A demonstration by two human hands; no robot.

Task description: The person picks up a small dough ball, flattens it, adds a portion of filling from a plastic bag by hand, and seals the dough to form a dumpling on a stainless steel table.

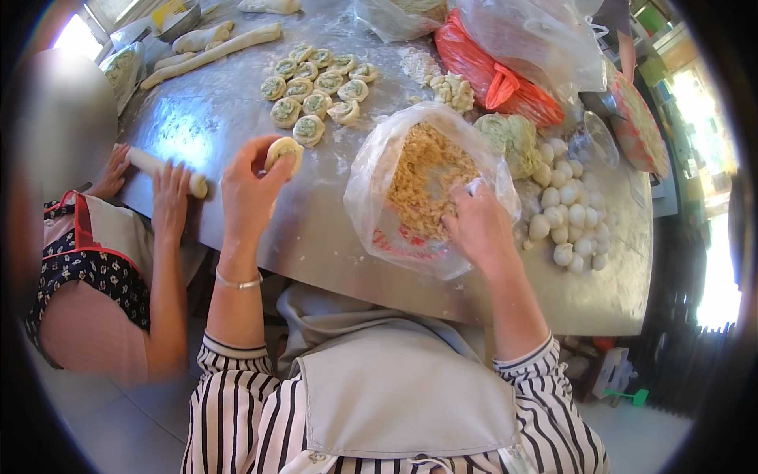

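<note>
My left hand (251, 183) pinches a small round dough wrapper (285, 155) upright between thumb and fingers, raised over the metal table (308, 225). A clear plastic bag (367, 195) stands wide open in front of me, with crumbly tan filling (423, 160) inside. My right hand (482, 228) reaches into the bag's right side, its fingers bent at the filling. Something small and white shows by its knuckles; whether it is a tool or a fold of plastic is unclear. Beyond my left hand lie several flat dough rounds (317, 103) with green swirled centres.
White dough balls (571, 207) cluster right of the bag, beside a green dough lump (503, 142). A red plastic bag (491, 77) lies behind. On the left, a co-worker's hands (169, 195) rest on a dough roll (160, 169). Long dough strips (213, 56) lie far left.
</note>
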